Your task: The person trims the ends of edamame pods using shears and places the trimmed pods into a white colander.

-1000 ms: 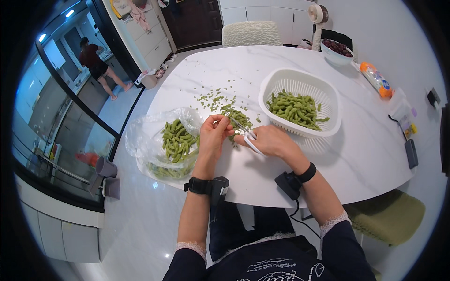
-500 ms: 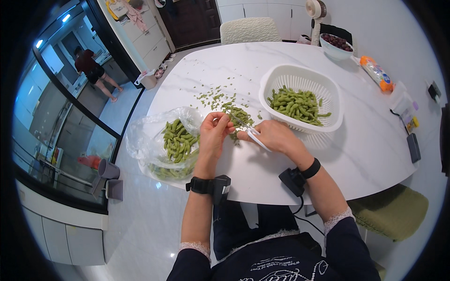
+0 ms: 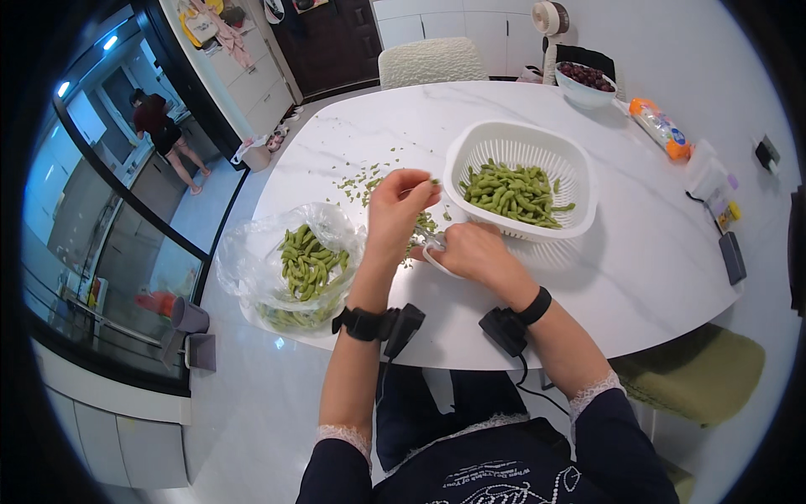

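Left hand (image 3: 398, 214) closed in pinch on small green piece (image 3: 435, 181), mostly hidden. Right hand (image 3: 480, 254) curled round white-handled scissors (image 3: 435, 241); blade gap unclear. Green pods (image 3: 514, 198) heaped in white basket (image 3: 573, 160), more in clear bag (image 3: 241, 262).

table (image 3: 655, 269): white, grey-veined; pods (image 3: 514, 200): green; basket (image 3: 588, 197), two o'clock: white; scissors (image 3: 437, 264): white-handled; seat (image 3: 697, 374), four o'clock: olive; chair (image 3: 432, 63), twelve o'clock: cream.
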The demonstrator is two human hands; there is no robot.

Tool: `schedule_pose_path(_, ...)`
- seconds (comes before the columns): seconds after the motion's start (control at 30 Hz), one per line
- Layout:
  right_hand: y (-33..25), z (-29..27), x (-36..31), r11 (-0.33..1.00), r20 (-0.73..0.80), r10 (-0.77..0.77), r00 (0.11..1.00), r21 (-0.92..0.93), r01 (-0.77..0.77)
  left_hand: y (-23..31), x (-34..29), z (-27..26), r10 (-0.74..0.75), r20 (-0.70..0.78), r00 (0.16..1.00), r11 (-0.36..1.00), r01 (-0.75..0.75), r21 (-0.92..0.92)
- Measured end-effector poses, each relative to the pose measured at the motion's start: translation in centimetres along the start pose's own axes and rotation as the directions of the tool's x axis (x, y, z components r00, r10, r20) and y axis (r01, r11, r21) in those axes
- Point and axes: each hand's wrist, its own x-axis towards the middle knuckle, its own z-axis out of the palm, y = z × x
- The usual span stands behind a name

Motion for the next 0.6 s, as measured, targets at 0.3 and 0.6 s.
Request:
schedule_pose_path(0.3,0.0,1.0,0.0,0.999,-0.152,-0.053,0.987,-0.013,0.051,0.0,-0.3,1.2,0.003,0.307,0.952,0.995,0.028,-0.094)
schedule_pose_path(0.6,-0.6,0.3,0.6,0.996,-0.035,0.052,0.998,0.079,-0.049,3.8,-3.4,-7.6,-0.104,-0.048,0.993,0.968,0.112,0.226)
